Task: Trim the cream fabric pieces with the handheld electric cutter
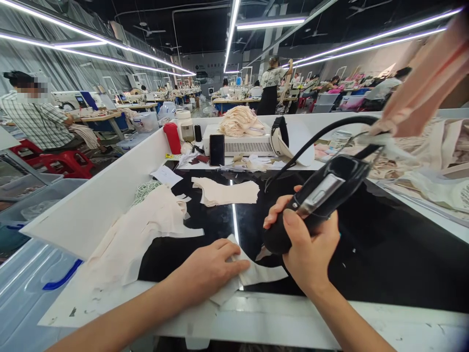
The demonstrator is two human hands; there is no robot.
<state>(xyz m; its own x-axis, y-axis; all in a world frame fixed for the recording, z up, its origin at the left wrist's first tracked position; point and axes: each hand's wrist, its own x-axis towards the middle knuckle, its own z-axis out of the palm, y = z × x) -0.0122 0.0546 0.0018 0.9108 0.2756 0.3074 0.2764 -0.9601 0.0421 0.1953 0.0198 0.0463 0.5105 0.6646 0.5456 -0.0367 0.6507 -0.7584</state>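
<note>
My left hand [208, 269] lies flat, fingers together, pressing a small pale fabric piece [256, 274] onto the glossy black worktop [384, 254] near the front edge. My right hand [308, 249] is wrapped round the handle of a black corded hand tool [322, 195], held tilted just above the same fabric piece. The tool's black cable [322, 132] arcs up and to the right. A stack of cut cream fabric pieces [225, 191] lies further back on the worktop.
A large cream fabric pile [142, 234] lies at left. At the back stand a white box with folded cloth [242, 132], a phone [217, 149], a red bottle [172, 138] and a visor [289, 139]. A white wall [91, 210] borders the left. Other people work at distant tables.
</note>
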